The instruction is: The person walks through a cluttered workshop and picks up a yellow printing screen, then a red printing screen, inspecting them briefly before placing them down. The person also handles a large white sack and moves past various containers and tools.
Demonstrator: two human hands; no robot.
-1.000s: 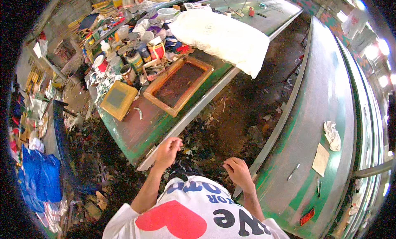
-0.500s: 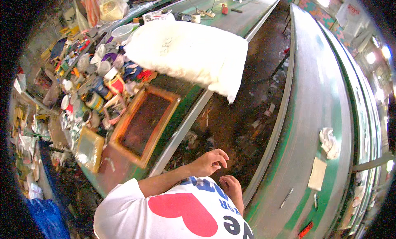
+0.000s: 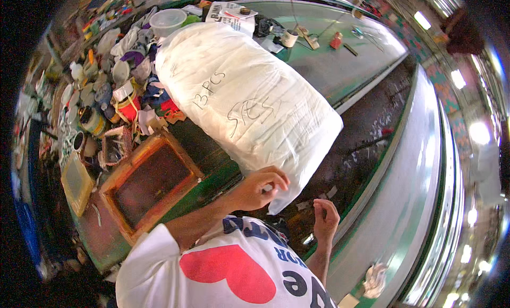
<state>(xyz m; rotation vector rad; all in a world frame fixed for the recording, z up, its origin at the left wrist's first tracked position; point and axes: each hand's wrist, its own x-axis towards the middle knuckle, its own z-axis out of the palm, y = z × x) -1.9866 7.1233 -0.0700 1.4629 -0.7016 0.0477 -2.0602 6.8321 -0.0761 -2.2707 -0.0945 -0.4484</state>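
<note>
A big white plastic sack (image 3: pixel 255 103) with handwriting on it lies across the table edge, its near corner hanging over the side. Right in front of that near end is my left hand (image 3: pixel 258 189). Its fingers and thumb are curled into a ring, with white showing through the gap; I see nothing held in it. My right hand (image 3: pixel 325 218) is raised beside the sack's hanging corner, apart from it, with its fingers loosely bent and nothing in them. A wooden-framed printing screen (image 3: pixel 151 183) lies on the table to the left of my left hand.
Paint tubs, rags and jars (image 3: pixel 106 90) crowd the table's left side. A clear plastic tub (image 3: pixel 168 22) sits behind the sack, and a smaller framed screen (image 3: pixel 77 183) is at far left. Another long table (image 3: pixel 390 201) runs along the right, with a crumpled cloth (image 3: pixel 375 280) on it.
My view has turned, and the sack looks nearer and larger. My left hand has come up to the sack's near end. My right hand has lifted and moved out to the right.
</note>
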